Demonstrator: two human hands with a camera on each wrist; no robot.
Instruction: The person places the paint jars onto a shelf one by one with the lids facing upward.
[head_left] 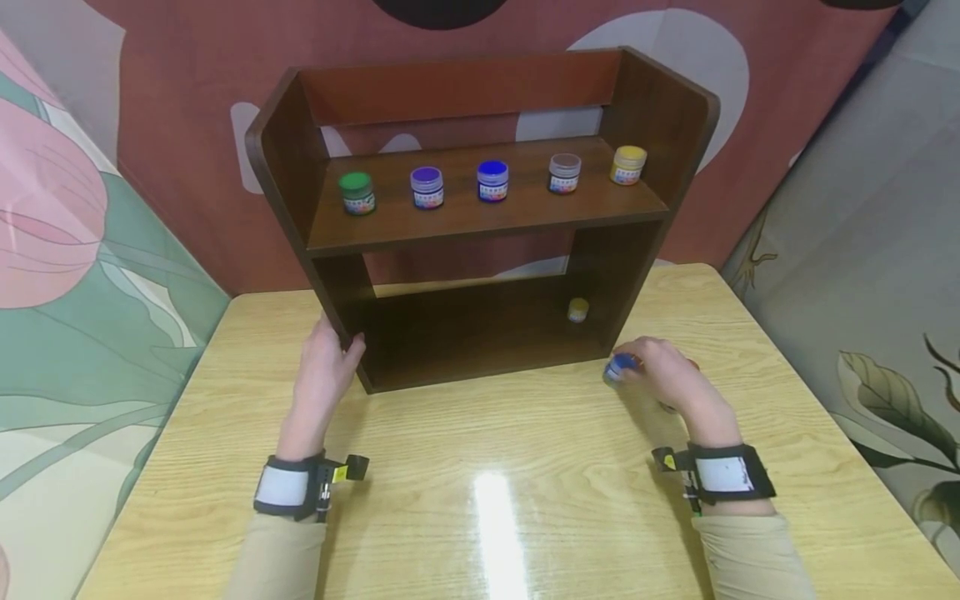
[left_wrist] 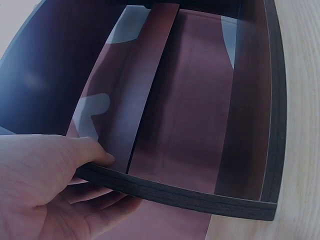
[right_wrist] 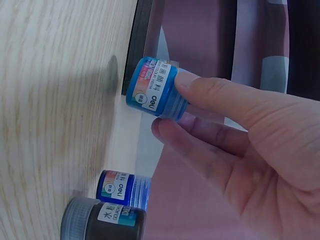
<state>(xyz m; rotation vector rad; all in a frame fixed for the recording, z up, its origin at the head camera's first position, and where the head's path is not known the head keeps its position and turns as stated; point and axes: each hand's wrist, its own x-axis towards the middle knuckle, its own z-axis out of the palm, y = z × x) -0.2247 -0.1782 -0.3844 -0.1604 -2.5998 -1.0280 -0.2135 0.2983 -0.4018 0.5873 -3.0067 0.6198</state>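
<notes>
Currently, your right grip is clamped on a light-blue jar, pinched near the cap between thumb and fingers. The jar is just beside the near right corner of a dark brown shelf unit, its base turned toward the pale wooden surface. Your left grip is clamped on the unit's left side panel, thumb inside and fingers outside.

On the upper shelf, left to right, stand a green jar, a purple jar, a blue jar, a brown jar and a yellow jar, all spaced apart. On the lower shelf, a small yellow jar stands near the right end.

The step in hand seems to be taking the light-blue jar to the lower shelf. To do it well, lift it clear of the near edge, swing left around the right side panel, and level its base before letting go, leaving a gap beside the small yellow jar. Let your left grip steady the unit without tipping it. Mind your right forearm too: a dark-blue jar and a blackish jar are close by on the right.
</notes>
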